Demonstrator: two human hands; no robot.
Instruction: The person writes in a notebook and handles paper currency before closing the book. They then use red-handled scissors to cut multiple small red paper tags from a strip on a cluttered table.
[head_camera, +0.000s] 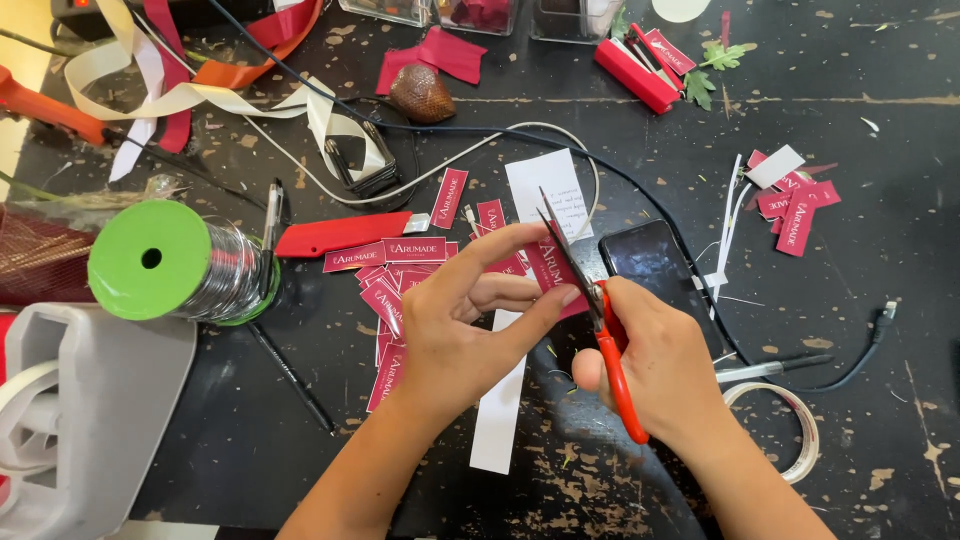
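A small dark red paper tag sits near the middle of the table, pinched between the thumb and fingers of the left hand. The open blades of the scissors are at the tag, pointing toward 11 o'clock. The right hand holds the scissors, with its fingers curled tight through the red handles.

At 9 o'clock from the tag lies a pile of more red tags, partly under the left hand. A long white paper strip runs under the hands toward 6 o'clock. At 2 o'clock from the tag, just beside it, is a black phone lying flat. At 10 o'clock is a red box cutter.

Far out at 9 o'clock stands a spool of silver wire with a green end. Another small heap of red tags lies at 2 o'clock, well apart from the hands. A loop of thin wire lies at 4 o'clock. A black cable crosses the dark, scratched table. A brown scaly fruit sits at 11 o'clock.
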